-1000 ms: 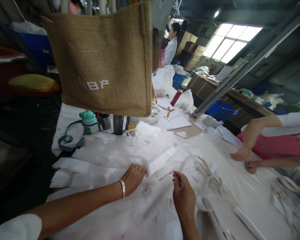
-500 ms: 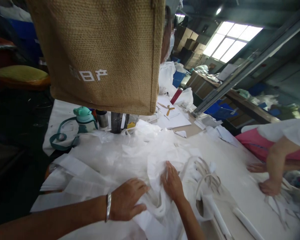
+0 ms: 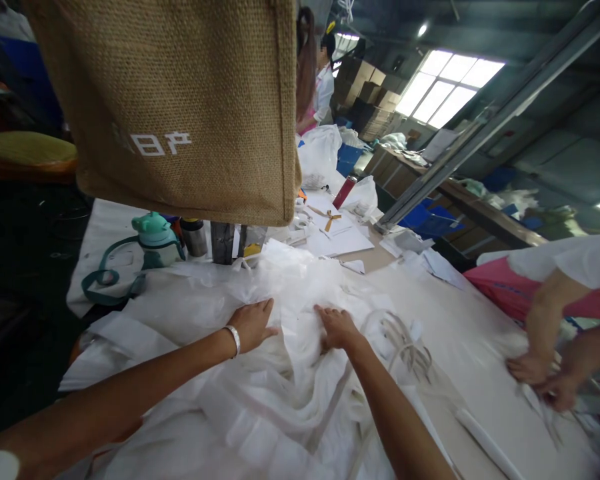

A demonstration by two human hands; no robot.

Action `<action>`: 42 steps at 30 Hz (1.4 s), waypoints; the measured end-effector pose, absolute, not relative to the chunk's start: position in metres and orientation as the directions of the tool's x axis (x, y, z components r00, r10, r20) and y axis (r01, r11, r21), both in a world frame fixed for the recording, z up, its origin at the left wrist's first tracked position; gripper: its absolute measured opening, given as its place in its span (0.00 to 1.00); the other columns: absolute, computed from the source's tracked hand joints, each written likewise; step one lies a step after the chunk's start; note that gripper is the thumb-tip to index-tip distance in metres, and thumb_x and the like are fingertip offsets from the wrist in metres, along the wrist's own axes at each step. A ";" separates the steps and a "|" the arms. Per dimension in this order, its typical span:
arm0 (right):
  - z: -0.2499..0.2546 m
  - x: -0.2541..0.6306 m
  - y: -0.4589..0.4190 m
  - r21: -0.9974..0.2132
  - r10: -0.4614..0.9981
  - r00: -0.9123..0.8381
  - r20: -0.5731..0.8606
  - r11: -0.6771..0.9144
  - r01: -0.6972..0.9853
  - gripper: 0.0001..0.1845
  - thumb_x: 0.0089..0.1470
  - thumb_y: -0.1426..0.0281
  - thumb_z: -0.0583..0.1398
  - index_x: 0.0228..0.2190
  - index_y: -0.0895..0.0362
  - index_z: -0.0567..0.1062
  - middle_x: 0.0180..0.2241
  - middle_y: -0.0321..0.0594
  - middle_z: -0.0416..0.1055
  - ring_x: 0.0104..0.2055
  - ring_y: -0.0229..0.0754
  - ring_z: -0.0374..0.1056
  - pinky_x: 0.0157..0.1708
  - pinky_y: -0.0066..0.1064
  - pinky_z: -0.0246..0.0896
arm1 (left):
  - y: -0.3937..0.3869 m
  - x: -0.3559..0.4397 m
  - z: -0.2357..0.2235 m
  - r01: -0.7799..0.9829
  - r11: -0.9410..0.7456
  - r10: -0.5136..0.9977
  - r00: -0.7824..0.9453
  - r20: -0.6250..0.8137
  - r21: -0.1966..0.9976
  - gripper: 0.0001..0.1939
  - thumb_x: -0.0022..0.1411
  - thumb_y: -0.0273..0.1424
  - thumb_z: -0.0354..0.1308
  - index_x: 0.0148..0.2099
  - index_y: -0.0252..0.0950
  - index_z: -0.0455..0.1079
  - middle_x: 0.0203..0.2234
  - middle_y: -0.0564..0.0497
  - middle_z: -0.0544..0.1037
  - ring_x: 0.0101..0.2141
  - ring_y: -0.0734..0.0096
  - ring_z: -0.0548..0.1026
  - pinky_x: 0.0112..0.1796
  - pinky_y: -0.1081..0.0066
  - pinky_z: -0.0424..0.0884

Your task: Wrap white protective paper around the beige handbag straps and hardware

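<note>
Two bare hands, both on the white pile point(image 3: 250, 427), which is thin, crumpled, partly see-through sheet material spread over the near part of the surface point(image 3: 480, 353).

Left hand point(image 3: 253, 327): loosely open, palm down, fingers together and pointing forward-right, thumb sticking out to the side. Rests on the pile; no visible hold on anything. White bracelet point(image 3: 234, 341) on that wrist.

Right hand point(image 3: 337, 327): just across from the left, clear gap between them. Fingers reach forward-left, slightly spread and a bit bent, tips on the white material. Thumb blurred, palm side hidden, so can't tell if it's pinching any.

Right of the right hand: loose whitish straps point(image 3: 405, 347), looped and tangled.

Behind the pile, left to right: teal-lidded bottle point(image 3: 155, 241) with its strap, metal cup point(image 3: 194, 237), then white papers point(image 3: 350, 241) with a gold-brown ribbon point(image 3: 331, 219) on top. Red flask point(image 3: 345, 192) stands tilted in view, beyond the papers.

Burlap bag point(image 3: 195, 100) hangs large at upper left, above the surface, white printed characters on its face, top out of view.

Far right: co-worker in a pink apron point(image 3: 505, 287), hands low over light strips, details blurred.
</note>
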State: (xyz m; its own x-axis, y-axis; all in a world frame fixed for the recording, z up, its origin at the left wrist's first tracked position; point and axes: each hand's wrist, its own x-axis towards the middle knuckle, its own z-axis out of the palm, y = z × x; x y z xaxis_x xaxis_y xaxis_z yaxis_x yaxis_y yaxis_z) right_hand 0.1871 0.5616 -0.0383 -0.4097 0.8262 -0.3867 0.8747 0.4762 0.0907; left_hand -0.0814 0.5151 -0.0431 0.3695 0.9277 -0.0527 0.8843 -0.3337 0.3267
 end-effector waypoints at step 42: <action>0.021 0.133 0.352 0.465 0.857 -0.511 -0.063 0.478 0.745 0.10 0.47 0.82 0.53 0.25 0.59 0.72 0.23 0.39 0.65 0.28 0.43 0.66 0.58 0.50 0.56 | 0.433 -0.077 0.056 0.671 -0.736 0.673 0.739 0.009 -0.085 0.10 0.60 0.34 0.59 0.34 0.31 0.73 0.30 0.44 0.74 0.36 0.57 0.70 0.41 0.59 0.64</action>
State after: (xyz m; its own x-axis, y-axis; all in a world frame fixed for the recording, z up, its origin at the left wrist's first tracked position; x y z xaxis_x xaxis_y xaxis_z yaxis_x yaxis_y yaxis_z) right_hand 0.1329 0.3515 0.0208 -0.5108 0.8574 -0.0628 0.7451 0.4780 0.4651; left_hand -0.0774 0.4326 0.0555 0.7395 0.6731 0.0090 0.6713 -0.7363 -0.0852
